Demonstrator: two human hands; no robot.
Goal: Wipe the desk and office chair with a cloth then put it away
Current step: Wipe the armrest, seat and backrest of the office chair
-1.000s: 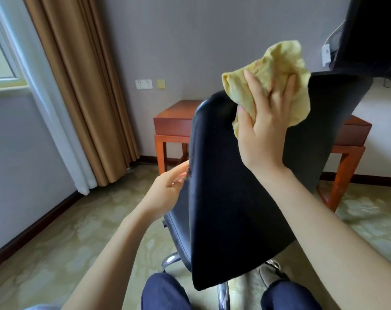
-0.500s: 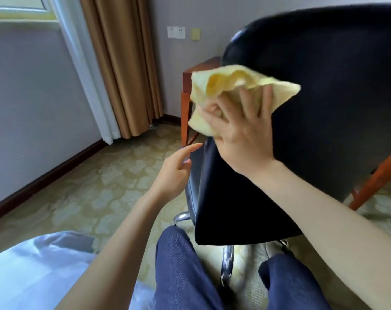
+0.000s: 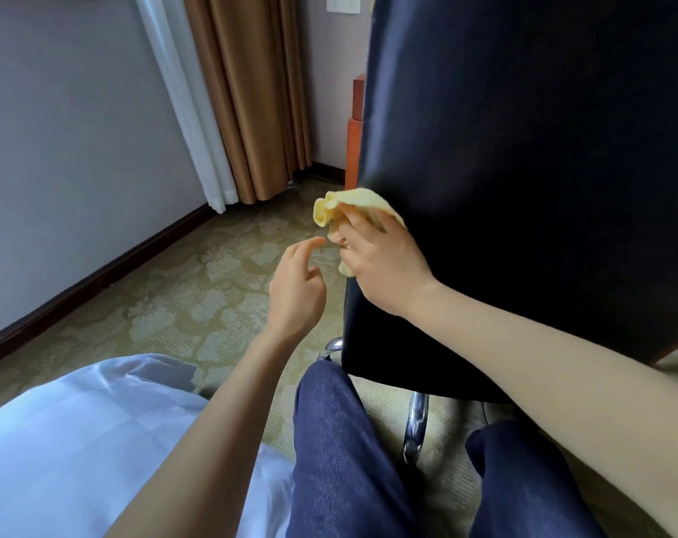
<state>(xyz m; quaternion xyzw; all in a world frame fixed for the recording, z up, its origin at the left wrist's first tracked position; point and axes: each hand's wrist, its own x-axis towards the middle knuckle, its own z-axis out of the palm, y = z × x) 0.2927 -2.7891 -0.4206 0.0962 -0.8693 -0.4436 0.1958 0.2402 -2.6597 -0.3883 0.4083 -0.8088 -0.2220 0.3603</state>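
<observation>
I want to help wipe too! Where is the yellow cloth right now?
In the head view, the cloth is mid-frame, held by the right hand against the left edge of the chair back, just above the left hand.

The right hand [image 3: 384, 262] reaches forward on a bare forearm, its fingers curled round a bunched yellow cloth [image 3: 349, 205]. The left hand [image 3: 296, 285] hangs just beside it, empty, fingers loosely spread, forefinger extended toward the cloth.
</observation>
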